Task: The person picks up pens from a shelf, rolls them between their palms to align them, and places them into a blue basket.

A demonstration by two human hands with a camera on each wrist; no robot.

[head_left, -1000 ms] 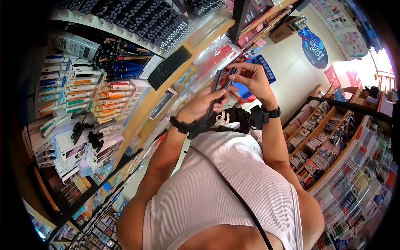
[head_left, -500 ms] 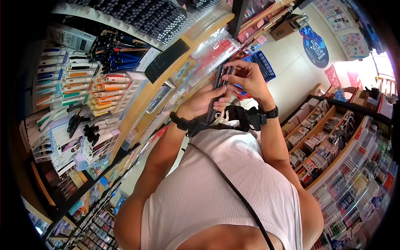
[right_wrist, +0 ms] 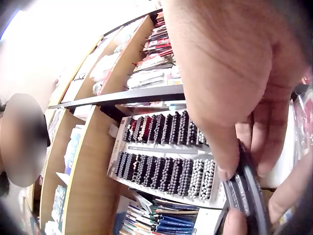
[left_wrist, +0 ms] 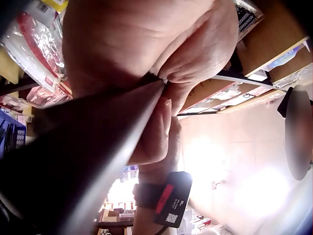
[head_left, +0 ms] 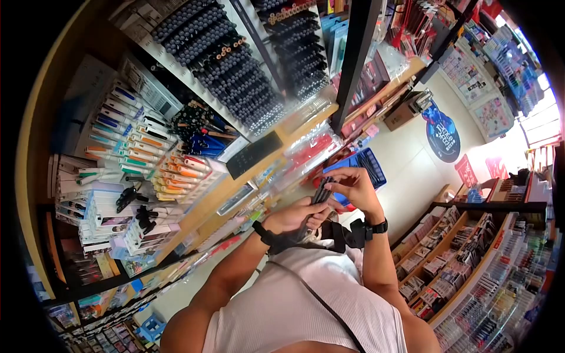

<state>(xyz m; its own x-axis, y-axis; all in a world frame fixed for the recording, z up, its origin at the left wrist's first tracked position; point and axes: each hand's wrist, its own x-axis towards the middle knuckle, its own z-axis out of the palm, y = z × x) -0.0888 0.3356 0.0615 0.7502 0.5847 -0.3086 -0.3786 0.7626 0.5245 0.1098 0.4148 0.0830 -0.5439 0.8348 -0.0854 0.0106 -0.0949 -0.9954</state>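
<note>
Several slim dark pencils with pale lettering lie side by side in a bunch between the two hands, in front of the waist. My left hand grips the bunch lower down, its thumb laid along it. Up near the top end, my right hand pinches the pencils between thumb and fingers. In the right wrist view the pencils sit close together under the thumb, with left fingertips beside them. A dark shaft, large and blurred, runs out of the left fist in the left wrist view.
A tiered rack of dark pencils stands at the upper left, above trays of white and orange pens. A blue basket is beyond the hands, on the floor side. Shelves of small boxed goods line the right.
The head view has tilted up, showing more of the pencil rack, and the hands sit lower in it. The pencils, apart a second ago, are now together in one bunch.
</note>
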